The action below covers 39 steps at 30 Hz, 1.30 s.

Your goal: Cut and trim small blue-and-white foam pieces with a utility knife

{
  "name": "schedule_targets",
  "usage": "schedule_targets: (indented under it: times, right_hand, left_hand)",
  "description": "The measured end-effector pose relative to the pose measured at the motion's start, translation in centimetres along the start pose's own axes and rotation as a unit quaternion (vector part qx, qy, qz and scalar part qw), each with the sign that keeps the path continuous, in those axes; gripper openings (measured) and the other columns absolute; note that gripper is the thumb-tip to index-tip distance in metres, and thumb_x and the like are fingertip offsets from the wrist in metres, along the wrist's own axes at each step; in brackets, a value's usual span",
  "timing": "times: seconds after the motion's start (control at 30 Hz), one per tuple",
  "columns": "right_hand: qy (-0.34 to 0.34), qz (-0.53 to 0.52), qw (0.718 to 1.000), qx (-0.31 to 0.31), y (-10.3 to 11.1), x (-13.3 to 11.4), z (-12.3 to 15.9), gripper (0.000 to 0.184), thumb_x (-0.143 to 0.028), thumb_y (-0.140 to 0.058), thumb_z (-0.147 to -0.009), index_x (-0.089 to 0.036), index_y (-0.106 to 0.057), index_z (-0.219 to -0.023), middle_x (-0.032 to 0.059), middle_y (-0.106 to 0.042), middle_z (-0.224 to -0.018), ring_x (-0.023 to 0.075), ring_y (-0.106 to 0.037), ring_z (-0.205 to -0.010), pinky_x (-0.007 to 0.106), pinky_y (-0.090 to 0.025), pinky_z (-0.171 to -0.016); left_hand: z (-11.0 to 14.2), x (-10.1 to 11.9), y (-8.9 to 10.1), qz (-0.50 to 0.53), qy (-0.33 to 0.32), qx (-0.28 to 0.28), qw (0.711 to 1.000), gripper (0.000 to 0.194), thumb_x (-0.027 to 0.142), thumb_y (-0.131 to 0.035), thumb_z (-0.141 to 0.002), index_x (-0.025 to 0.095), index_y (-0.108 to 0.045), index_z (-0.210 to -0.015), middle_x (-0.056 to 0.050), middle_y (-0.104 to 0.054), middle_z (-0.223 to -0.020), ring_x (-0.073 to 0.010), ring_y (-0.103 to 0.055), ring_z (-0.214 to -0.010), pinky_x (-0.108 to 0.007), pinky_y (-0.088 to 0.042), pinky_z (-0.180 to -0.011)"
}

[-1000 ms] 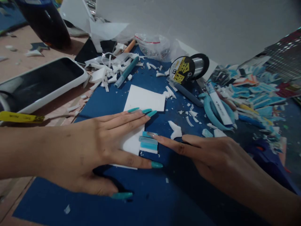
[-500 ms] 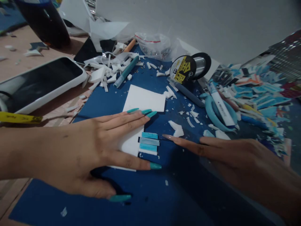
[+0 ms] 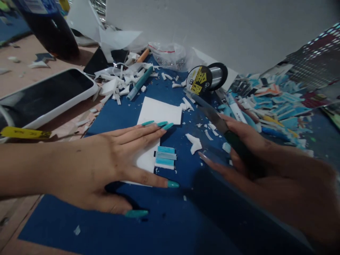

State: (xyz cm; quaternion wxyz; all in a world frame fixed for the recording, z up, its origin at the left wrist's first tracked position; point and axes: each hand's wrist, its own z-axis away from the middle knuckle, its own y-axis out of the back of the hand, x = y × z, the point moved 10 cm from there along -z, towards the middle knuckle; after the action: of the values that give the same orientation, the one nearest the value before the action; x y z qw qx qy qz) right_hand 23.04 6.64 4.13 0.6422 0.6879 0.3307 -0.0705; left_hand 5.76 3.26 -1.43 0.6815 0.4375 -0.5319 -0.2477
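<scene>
My left hand (image 3: 101, 163) lies flat with fingers spread, pressing on a white foam sheet (image 3: 162, 111) on the blue cutting mat (image 3: 172, 219). Several short blue and white strips (image 3: 165, 157) lie stacked edge to edge beside the sheet, between my index finger and thumb. My right hand (image 3: 265, 166), somewhat blurred, is closed round the dark handle of a craft knife (image 3: 212, 117). Its blade points up and to the left, off to the right of the strips. One long-nailed finger reaches toward a white scrap (image 3: 195, 143).
A phone in a white case (image 3: 45, 95) lies at the left near a yellow tape (image 3: 23, 132). White offcuts and a teal marker (image 3: 139, 83) sit at the back, with a wire spool (image 3: 202, 79), a plastic bag (image 3: 170, 55) and coloured scraps (image 3: 278, 102) at the right.
My right hand drew back from the strips to the right and took hold of the craft knife. My left hand stayed flat on the white sheet.
</scene>
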Motion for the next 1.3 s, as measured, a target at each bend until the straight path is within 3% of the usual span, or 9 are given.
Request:
schedule_targets:
  times: [0.07,0.17,0.33,0.53,0.83,1.0,1.3]
  right_hand:
    - [0.007,-0.001,1.0,0.012,-0.9,-1.1,0.1,0.054,-0.027,-0.069,-0.077,-0.03,-0.058,-0.13,-0.0073,-0.045,-0.049,0.0089,-0.039,-0.038,0.019,-0.035,-0.035]
    - [-0.016,-0.034,0.999,-0.017,-2.5,-1.2,0.3,0.032,-0.027,-0.069,-0.075,-0.019,-0.065,-0.106,-0.0093,-0.038,-0.048,0.0073,-0.035,-0.037,0.019,-0.032,-0.034]
    - [-0.032,-0.086,0.988,-0.12,-5.2,-1.2,0.0,0.031,-0.023,-0.068,-0.072,-0.016,-0.063,-0.102,-0.0123,-0.032,-0.045,0.0061,-0.027,-0.037,0.02,-0.024,-0.035]
    - [-0.059,-0.085,0.983,-0.149,-6.2,-1.1,-0.3,0.024,-0.023,-0.064,-0.073,-0.016,-0.062,-0.096,-0.0111,-0.038,-0.045,0.0063,-0.031,-0.038,0.019,-0.024,-0.037]
    - [-0.12,-0.072,0.97,-0.199,-5.3,1.2,0.3,0.025,-0.033,-0.063,-0.072,-0.017,-0.062,-0.092,-0.0069,-0.042,-0.05,0.0074,-0.032,-0.042,0.021,-0.024,-0.038]
    - [-0.123,-0.009,0.964,-0.237,-4.4,2.4,1.2,0.028,-0.036,-0.063,-0.072,-0.018,-0.061,-0.094,-0.0096,-0.034,-0.044,0.0075,-0.029,-0.038,0.021,-0.02,-0.037]
    - [-0.114,0.003,0.98,-0.165,-3.5,2.5,0.3,0.031,-0.038,-0.062,-0.075,-0.017,-0.059,-0.098,-0.005,-0.049,-0.051,0.0085,-0.04,-0.04,0.022,-0.031,-0.04]
  left_hand:
    - [0.0,0.1,-0.2,-0.01,-0.001,-0.012,1.0,0.061,0.059,-0.049,-0.088,0.051,-0.024,-0.143,0.011,0.026,-0.154,-0.0423,-0.002,-0.142,-0.061,-0.006,-0.113]
    - [0.0,0.3,-0.4,-0.028,-0.013,-0.014,0.999,0.063,0.057,-0.052,-0.086,0.051,-0.025,-0.143,0.008,0.026,-0.153,-0.0454,-0.002,-0.141,-0.064,-0.012,-0.111]
    - [0.0,0.4,0.1,-0.027,-0.019,0.019,0.999,0.064,0.053,-0.058,-0.084,0.047,-0.031,-0.142,0.004,0.014,-0.157,-0.0468,-0.01,-0.14,-0.065,-0.019,-0.11]
    - [0.0,0.4,-0.1,-0.024,0.002,0.0,1.0,0.061,0.054,-0.058,-0.084,0.049,-0.035,-0.14,0.001,0.005,-0.16,-0.0475,-0.01,-0.141,-0.069,-0.02,-0.108]
    - [-0.1,0.7,0.3,-0.009,-0.012,0.014,1.0,0.061,0.05,-0.061,-0.084,0.045,-0.038,-0.14,0.001,0.012,-0.157,-0.0483,-0.006,-0.139,-0.066,-0.02,-0.109]
    - [0.2,0.6,0.2,-0.009,-0.004,0.023,1.0,0.061,0.051,-0.061,-0.084,0.046,-0.038,-0.14,0.005,0.014,-0.157,-0.0455,-0.004,-0.141,-0.064,-0.016,-0.112]
    - [0.4,0.7,0.3,-0.029,0.026,0.052,0.998,0.056,0.052,-0.06,-0.084,0.047,-0.042,-0.137,0.004,0.009,-0.158,-0.0426,-0.008,-0.143,-0.062,-0.019,-0.112]
